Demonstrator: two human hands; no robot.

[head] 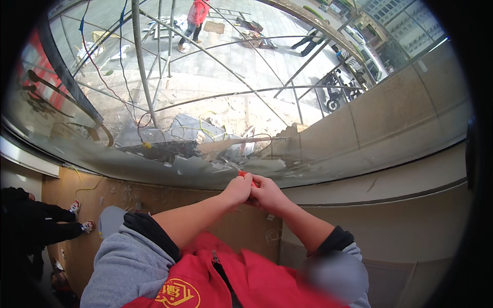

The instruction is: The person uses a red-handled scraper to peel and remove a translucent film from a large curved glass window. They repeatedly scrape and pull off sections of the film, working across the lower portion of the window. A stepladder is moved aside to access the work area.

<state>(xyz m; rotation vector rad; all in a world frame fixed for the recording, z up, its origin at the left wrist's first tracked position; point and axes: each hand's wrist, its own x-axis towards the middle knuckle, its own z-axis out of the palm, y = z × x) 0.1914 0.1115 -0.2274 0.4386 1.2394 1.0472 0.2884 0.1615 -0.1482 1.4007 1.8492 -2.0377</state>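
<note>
Both my hands meet in front of a large glass pane (331, 165). My left hand (237, 188) and my right hand (267, 192) are closed together around a small red-handled tool (242, 174), which looks like a scraper; its tip is towards the glass. The fingers cover most of the handle, so its full shape is hidden. Torn pale film or residue (275, 165) clings to the pane around the tool's tip.
Behind the glass stand metal scaffold poles (140, 65), with hanging cables and rubble beyond. A person in red (197, 15) walks outside. At left inside, a person in dark clothes (31, 219) stands on the brown floor (115, 192).
</note>
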